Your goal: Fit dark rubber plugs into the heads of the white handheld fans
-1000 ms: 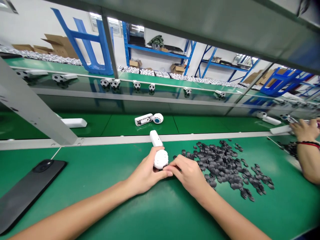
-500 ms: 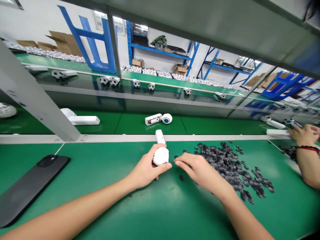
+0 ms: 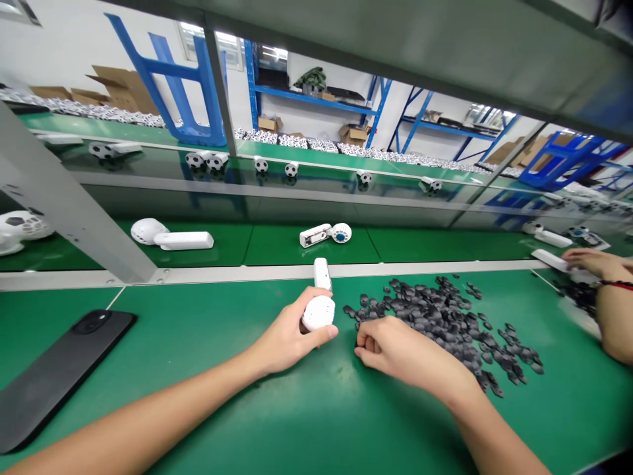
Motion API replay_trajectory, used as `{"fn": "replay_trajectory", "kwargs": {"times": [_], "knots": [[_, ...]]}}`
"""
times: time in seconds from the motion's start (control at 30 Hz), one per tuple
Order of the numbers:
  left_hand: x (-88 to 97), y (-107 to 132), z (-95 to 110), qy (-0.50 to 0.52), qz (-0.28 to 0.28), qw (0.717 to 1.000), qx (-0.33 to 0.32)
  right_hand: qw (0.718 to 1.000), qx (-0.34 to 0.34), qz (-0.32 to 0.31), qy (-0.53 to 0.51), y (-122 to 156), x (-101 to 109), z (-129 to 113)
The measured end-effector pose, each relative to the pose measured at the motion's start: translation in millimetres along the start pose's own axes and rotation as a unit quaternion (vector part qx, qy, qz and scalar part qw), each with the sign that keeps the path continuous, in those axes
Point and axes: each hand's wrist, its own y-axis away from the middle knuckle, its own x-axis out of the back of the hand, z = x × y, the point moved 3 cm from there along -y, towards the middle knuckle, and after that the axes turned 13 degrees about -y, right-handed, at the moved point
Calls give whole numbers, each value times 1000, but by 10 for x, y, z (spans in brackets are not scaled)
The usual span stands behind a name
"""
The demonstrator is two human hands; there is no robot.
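My left hand (image 3: 289, 336) is closed round a white plastic casing (image 3: 319, 313) with a round head and a straight handle. Its handle points away from me, towards the metal rail. To the right, my right hand (image 3: 390, 346) is low over the green table with thumb and fingers pinched together. A dark edge of a small black piece shows at those fingertips; the rest is hidden. Just beyond that hand spreads a pile of small black pieces (image 3: 430, 316), a few of them loose at its near left edge.
Beyond the rail, a green belt (image 3: 277, 254) carries an opened white casing (image 3: 316, 235) and another white casing (image 3: 185, 240). A black phone (image 3: 64, 376) lies at left. A metal post (image 3: 79, 198) slants up at left. Another person's hand (image 3: 596, 262) touches a white part at far right.
My right hand has come nearer and curled its fingers over the spot where a loose black piece lay. My left hand keeps its hold. Casings on the belt have shifted right.
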Motion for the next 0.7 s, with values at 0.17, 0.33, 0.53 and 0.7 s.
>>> {"fn": "replay_trajectory", "kwargs": {"times": [0.17, 0.33, 0.53, 0.7], "knots": [[-6, 30, 10, -103, 35, 992, -60, 975, 20, 50, -216, -92, 14, -23], [-14, 78, 75, -178, 39, 974, -132, 890, 12, 77, -450, -200, -177, -84], [4, 69, 59, -150, 62, 978, -134, 867, 56, 163, -467, -219, -361, -152], [19, 87, 43, -142, 87, 976, -140, 883, 78, 201, -416, -244, -433, -183]]}}
